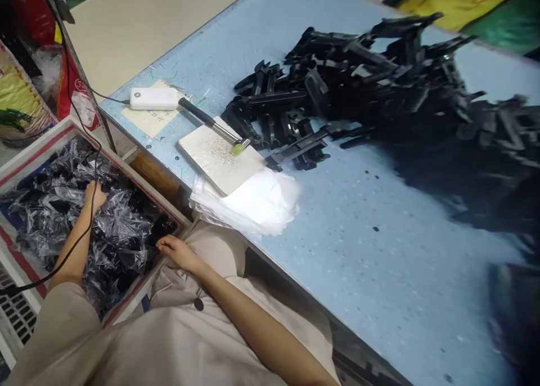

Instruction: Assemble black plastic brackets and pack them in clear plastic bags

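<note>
My left hand (95,195) reaches into a white crate (152,202) at the lower left. Its fingers are closed among clear plastic bags (122,220) with black parts inside; whatever they hold is hidden. My right hand (180,253) is near the crate's right rim, fingers curled and drawn together, with nothing visible in them. On the table, beyond my right hand, a stack of white plastic bags (265,203) lies partly under a pale square board (219,161). A dark-handled hammer (211,122) rests on the board beside a small yellow-green piece (237,149).
Loose black plastic parts (346,82) form a large heap across the blue table (337,234). A white power strip (154,99) lies on a yellowish paper (152,122). Its black cable (90,133) hangs across the crate, above my left forearm. Printed sacks (21,93) stand at the left.
</note>
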Demonstrator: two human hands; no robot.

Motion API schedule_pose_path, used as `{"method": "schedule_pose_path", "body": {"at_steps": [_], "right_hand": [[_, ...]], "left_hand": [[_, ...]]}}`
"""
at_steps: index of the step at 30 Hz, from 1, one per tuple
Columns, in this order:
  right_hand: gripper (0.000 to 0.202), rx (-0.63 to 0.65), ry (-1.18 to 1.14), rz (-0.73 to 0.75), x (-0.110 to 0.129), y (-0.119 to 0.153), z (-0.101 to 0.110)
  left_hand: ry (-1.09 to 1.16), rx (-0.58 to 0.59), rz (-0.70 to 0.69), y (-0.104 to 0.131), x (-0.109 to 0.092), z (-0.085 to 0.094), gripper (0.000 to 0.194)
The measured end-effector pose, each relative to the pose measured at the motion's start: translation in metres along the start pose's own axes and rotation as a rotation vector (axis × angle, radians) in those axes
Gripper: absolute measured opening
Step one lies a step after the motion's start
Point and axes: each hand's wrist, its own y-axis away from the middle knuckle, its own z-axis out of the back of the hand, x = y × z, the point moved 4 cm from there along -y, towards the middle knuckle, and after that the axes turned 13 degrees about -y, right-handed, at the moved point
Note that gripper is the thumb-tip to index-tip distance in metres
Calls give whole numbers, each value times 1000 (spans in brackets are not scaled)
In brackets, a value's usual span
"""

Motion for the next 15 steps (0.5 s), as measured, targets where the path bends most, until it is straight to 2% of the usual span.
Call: {"method": "schedule_pose_path", "body": {"at_steps": [2,5,9,12,15], "right_hand": [[15,4,16,-3,-1,-2,-2],[15,31,40,14,0,-2,-6],[16,31,46,25,1,0,-5],[15,10,47,22,-2,0,-1],[16,5,40,26,-5,1,1]], "left_hand": [[-9,-7,-132,-3,-21,3,67],[-19,44,-301,-11,-60,-2,73],[-44,86,-333,-11,-96,-12,77],[-48,45,-280,9,-105,-12,77],[-38,-20,-175,41,-94,-6,81]]}}
